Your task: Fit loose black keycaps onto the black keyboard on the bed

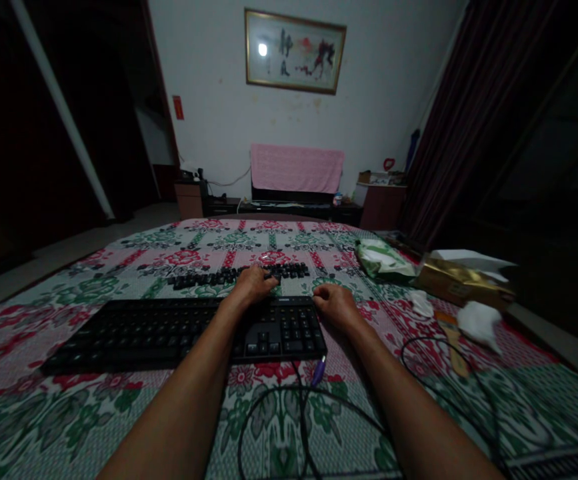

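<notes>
A black keyboard (139, 333) lies flat on the patterned tablecloth. Yellowish spots show among its upper keys. Behind it, a row of loose black keycaps (203, 278) stretches across the cloth. My left hand (255, 283) reaches over the keyboard to this row, its fingers bent together among the keycaps. Anything in its grip is hidden. At the keyboard's far right corner, my right hand (336, 305) rests with curled fingers, the fingertips close to the edge. What they may hold cannot be made out.
A black cable (303, 420) loops in front of the keyboard, near a purple plug (319, 371). To the right lie a flat brush (453, 343), crumpled tissues (479, 323), a gold tissue box (459, 280) and a green-white tissue pack (383, 259). Another cable loop surrounds the brush.
</notes>
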Action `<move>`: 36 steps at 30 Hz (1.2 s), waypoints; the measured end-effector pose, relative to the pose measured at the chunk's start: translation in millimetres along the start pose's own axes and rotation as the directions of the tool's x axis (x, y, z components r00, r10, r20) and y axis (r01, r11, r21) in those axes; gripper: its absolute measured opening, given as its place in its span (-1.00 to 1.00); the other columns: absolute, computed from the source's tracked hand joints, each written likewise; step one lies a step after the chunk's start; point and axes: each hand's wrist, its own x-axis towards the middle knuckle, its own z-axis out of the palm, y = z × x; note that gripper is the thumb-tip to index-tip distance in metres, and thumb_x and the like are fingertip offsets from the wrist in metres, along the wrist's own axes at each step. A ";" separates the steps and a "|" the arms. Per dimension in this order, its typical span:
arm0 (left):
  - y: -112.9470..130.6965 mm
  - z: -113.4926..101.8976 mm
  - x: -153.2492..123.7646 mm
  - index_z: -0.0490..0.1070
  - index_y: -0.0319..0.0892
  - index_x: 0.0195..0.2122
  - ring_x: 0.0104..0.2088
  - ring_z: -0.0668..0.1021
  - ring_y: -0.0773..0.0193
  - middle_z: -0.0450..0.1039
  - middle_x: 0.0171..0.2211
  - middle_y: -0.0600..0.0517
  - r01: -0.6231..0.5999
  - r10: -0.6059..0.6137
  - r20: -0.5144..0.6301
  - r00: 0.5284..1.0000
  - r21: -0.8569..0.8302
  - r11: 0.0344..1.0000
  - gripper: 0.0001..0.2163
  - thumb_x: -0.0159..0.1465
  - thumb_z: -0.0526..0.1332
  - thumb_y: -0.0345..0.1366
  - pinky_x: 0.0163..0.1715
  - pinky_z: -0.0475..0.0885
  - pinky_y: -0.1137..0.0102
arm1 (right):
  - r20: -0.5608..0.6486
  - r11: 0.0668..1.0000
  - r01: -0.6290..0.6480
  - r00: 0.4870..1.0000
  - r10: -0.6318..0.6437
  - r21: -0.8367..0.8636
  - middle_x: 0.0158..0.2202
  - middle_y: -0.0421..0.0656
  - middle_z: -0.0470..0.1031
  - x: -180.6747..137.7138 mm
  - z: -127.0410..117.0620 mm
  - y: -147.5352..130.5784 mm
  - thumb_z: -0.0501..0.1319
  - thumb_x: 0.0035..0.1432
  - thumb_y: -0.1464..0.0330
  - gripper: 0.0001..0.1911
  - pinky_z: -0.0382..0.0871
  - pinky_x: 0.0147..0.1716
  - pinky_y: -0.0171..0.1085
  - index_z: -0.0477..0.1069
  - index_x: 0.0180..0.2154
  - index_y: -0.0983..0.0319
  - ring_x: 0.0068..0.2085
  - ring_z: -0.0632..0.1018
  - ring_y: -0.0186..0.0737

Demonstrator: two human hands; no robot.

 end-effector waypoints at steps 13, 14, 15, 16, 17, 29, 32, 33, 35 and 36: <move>-4.8 0.6 2.2 0.52 -0.22 -0.38 -0.52 0.47 0.30 0.46 -0.59 0.03 0.006 -0.006 0.006 1.000 -0.083 0.997 -0.76 0.11 0.13 -0.18 -0.51 0.24 0.49 | 0.203 0.965 -0.030 0.976 0.085 -0.259 -0.38 -0.06 0.56 22.4 -9.7 -13.7 0.21 -0.11 0.46 -0.88 0.29 -0.35 -0.35 0.53 -0.46 0.25 -0.31 0.54 -0.17; -4.3 0.2 1.9 0.51 -0.22 -0.39 -0.52 0.47 0.30 0.45 -0.59 0.03 0.002 -0.001 0.012 1.000 -0.073 0.997 -0.75 0.11 0.13 -0.18 -0.51 0.24 0.49 | 0.249 0.953 -0.028 0.963 0.107 -0.301 -0.40 -0.03 0.56 26.2 -12.0 -16.5 0.24 -0.16 0.48 -0.90 0.29 -0.37 -0.34 0.52 -0.49 0.27 -0.33 0.54 -0.16; -3.9 -0.2 1.7 0.52 -0.22 -0.39 -0.53 0.47 0.30 0.45 -0.59 0.03 -0.002 0.003 0.018 1.000 -0.063 0.998 -0.75 0.12 0.12 -0.18 -0.51 0.24 0.49 | 0.290 0.943 -0.024 0.949 0.126 -0.331 -0.42 -0.02 0.55 29.5 -14.5 -18.9 0.26 -0.21 0.49 -0.91 0.29 -0.39 -0.33 0.51 -0.52 0.28 -0.35 0.53 -0.15; -3.8 -0.3 1.7 0.52 -0.22 -0.39 -0.53 0.46 0.30 0.45 -0.59 0.03 -0.003 0.005 0.023 1.000 -0.056 0.998 -0.75 0.12 0.12 -0.18 -0.51 0.24 0.48 | 0.328 0.938 -0.008 0.936 0.129 -0.345 -0.45 -0.02 0.54 31.9 -17.0 -20.6 0.27 -0.24 0.50 -0.92 0.28 -0.41 -0.33 0.50 -0.54 0.29 -0.37 0.53 -0.15; -3.8 -0.3 1.8 0.52 -0.21 -0.40 -0.53 0.46 0.30 0.44 -0.59 0.03 -0.006 0.008 0.024 1.000 -0.053 0.999 -0.75 0.12 0.12 -0.18 -0.51 0.24 0.48 | 0.361 0.938 0.014 0.925 0.119 -0.345 -0.47 -0.04 0.53 33.2 -19.4 -21.2 0.27 -0.25 0.50 -0.93 0.27 -0.42 -0.33 0.50 -0.56 0.29 -0.39 0.52 -0.16; 0.4 -3.5 -3.2 0.49 -0.21 -0.47 -0.54 0.43 0.33 0.40 -0.61 0.06 -0.033 0.034 0.027 0.999 -0.053 0.998 -0.78 0.12 0.11 -0.21 -0.53 0.22 0.49 | 0.077 0.978 -0.093 0.994 0.080 0.185 -0.46 -0.22 0.52 33.9 -10.9 38.1 0.21 -0.07 0.36 -0.82 0.30 -0.44 -0.41 0.49 -0.36 0.26 -0.45 0.49 -0.34; -0.4 -2.0 -1.3 0.50 -0.20 -0.47 -0.53 0.44 0.31 0.40 -0.62 0.06 -0.037 0.038 0.016 0.999 -0.054 0.998 -0.77 0.12 0.12 -0.18 -0.53 0.22 0.48 | -0.006 0.983 -0.123 0.992 0.125 0.137 -0.40 -0.20 0.55 50.3 -2.7 39.5 0.19 -0.05 0.35 -0.77 0.31 -0.37 -0.39 0.49 -0.29 0.26 -0.38 0.52 -0.31; -0.3 -1.6 -0.9 0.50 -0.20 -0.46 -0.53 0.44 0.31 0.40 -0.63 0.06 -0.035 0.036 0.015 0.999 -0.048 0.998 -0.76 0.12 0.12 -0.17 -0.52 0.22 0.48 | -0.029 0.985 -0.134 0.990 0.138 0.111 -0.38 -0.19 0.55 55.5 -0.2 38.0 0.19 -0.04 0.34 -0.76 0.31 -0.35 -0.39 0.49 -0.28 0.26 -0.35 0.52 -0.31; 0.6 -1.4 -1.0 0.51 -0.19 -0.43 -0.51 0.45 0.30 0.40 -0.63 0.06 -0.030 0.030 0.013 0.999 -0.021 0.999 -0.77 0.12 0.12 -0.18 -0.49 0.24 0.48 | -0.072 0.988 -0.147 0.986 0.150 0.036 -0.32 -0.18 0.56 64.1 4.3 32.8 0.18 -0.02 0.32 -0.75 0.30 -0.29 -0.39 0.49 -0.26 0.24 -0.29 0.53 -0.30; 1.5 -1.5 -1.6 0.52 -0.18 -0.42 -0.50 0.46 0.30 0.40 -0.63 0.05 -0.036 0.036 0.013 0.999 0.002 0.999 -0.77 0.13 0.12 -0.19 -0.47 0.24 0.48 | -0.091 0.988 -0.152 0.984 0.150 -0.007 -0.30 -0.18 0.56 67.1 6.2 29.6 0.18 -0.02 0.31 -0.75 0.30 -0.27 -0.39 0.49 -0.26 0.22 -0.27 0.53 -0.29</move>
